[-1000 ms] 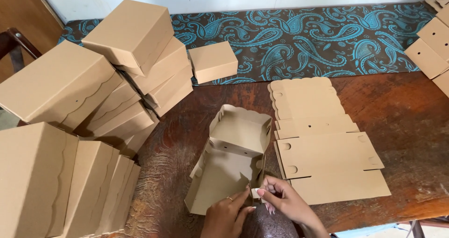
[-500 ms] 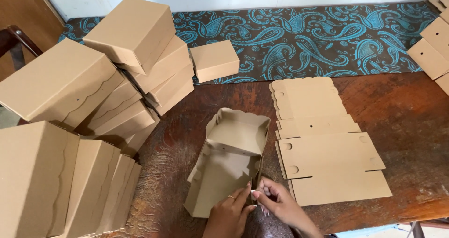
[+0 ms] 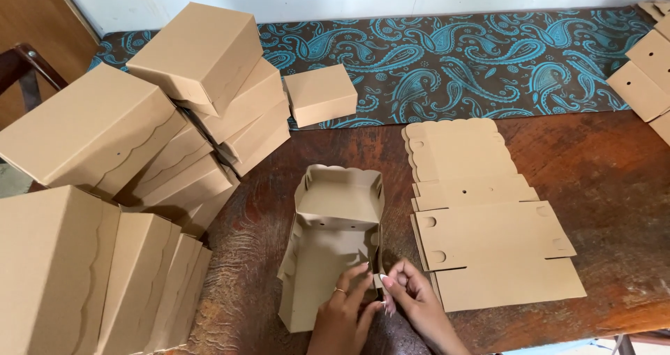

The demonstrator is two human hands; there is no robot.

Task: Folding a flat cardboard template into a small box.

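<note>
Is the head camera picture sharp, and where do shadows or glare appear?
Head view: sharp overall, in soft even light with no strong glare; the half-folded box casts a faint shadow on the wooden table; both hands, left hand and right hand, look crisp, without motion blur.

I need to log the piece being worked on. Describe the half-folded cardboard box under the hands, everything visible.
The half-folded box is plain brown corrugated card, lying open on the dark wooden table. Its far section already stands as a shallow tray with a scalloped edge; the near section lies flatter, side flaps partly raised. Two small round holes show on the middle wall. The left hand rests on its near right corner; the right hand pinches a flap there. A stack of flat blanks lies just to the right.
</note>
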